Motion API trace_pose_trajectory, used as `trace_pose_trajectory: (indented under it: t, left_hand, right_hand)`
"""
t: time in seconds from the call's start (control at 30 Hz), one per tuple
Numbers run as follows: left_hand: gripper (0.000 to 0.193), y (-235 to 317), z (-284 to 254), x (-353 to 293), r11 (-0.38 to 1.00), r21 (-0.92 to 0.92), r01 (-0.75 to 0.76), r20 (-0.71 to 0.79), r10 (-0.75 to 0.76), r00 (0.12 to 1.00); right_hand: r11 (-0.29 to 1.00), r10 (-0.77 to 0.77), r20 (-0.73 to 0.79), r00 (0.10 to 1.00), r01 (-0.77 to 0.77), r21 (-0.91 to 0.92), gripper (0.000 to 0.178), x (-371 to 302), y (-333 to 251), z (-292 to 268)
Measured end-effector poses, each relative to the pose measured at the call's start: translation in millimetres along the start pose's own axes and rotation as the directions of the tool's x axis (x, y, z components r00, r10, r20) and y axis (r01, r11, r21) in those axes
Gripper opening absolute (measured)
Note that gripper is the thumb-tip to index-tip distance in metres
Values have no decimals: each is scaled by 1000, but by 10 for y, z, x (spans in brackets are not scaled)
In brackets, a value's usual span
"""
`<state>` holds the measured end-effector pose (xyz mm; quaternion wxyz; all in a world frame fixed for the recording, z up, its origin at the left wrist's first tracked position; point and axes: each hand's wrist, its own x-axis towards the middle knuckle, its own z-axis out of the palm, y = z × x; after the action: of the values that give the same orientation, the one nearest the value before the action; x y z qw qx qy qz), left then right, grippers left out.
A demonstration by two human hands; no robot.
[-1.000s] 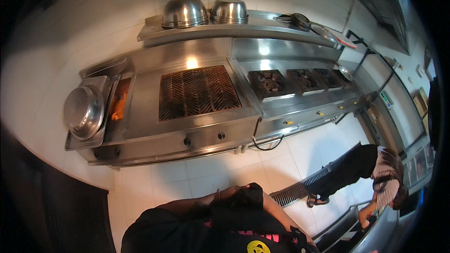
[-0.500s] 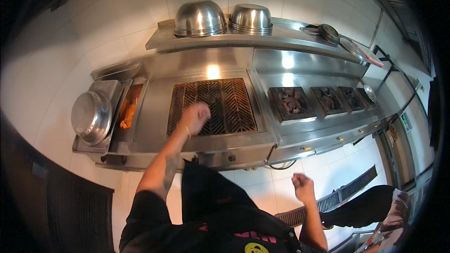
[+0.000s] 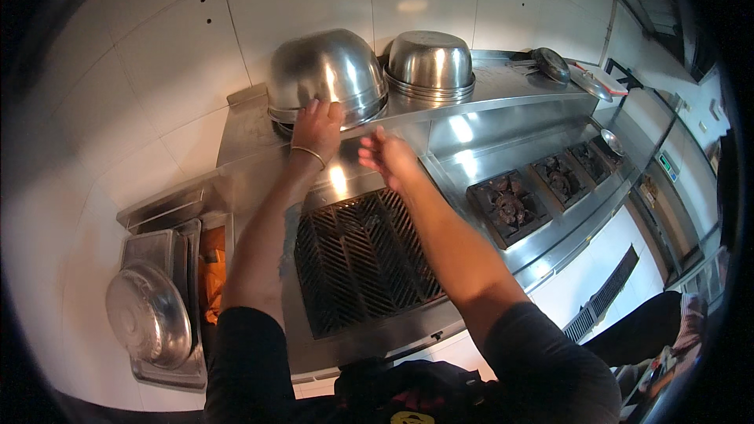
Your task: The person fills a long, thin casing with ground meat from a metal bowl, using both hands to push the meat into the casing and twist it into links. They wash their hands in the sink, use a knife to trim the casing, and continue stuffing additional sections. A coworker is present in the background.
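Note:
A large steel mixing bowl (image 3: 326, 71) rests upside down on the shelf, over other rims stacked beneath it. My left hand (image 3: 316, 129) is at its near rim, fingers curled against the lip; the thumb is hidden. To the right of that, my right hand (image 3: 382, 155) hangs in front of the shelf edge, fingers apart and nothing in them. It does not touch the bowl. A smaller steel bowl (image 3: 430, 59), also upturned on a stack, stands beside the large one.
Below my arms lies a dark grill grate (image 3: 357, 259). Gas burners (image 3: 510, 206) run along the right. At left, a steel basin (image 3: 149, 314) leans on trays beside a recess with orange material (image 3: 212, 275). A black pan (image 3: 551, 65) sits on the shelf.
My left hand has gone from above the grill up to the large bowl's rim. My right hand has risen from low on the right toward the shelf. The view has shifted closer.

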<state>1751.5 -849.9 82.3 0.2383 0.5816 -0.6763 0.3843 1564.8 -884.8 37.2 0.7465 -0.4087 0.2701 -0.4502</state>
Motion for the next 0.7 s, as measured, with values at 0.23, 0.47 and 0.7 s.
trace_pose_trajectory:
  t: [0.23,0.47,0.7]
  left_hand:
    - [22,-864,-563,406,965,153,-215,73,206,976]
    - [22,-1335,-575,942,998,68,8,60,-12,998]
    - [28,-1715,-977,807,968,216,-125,-86,146,985]
  right_hand:
    - [984,-23,-97,995,39,173,28,552,15,807]
    - [769,-158,10,987,117,628,14,1071,-190,596]
    - [750,-290,-208,934,357,557,13,-290,-118,-59]
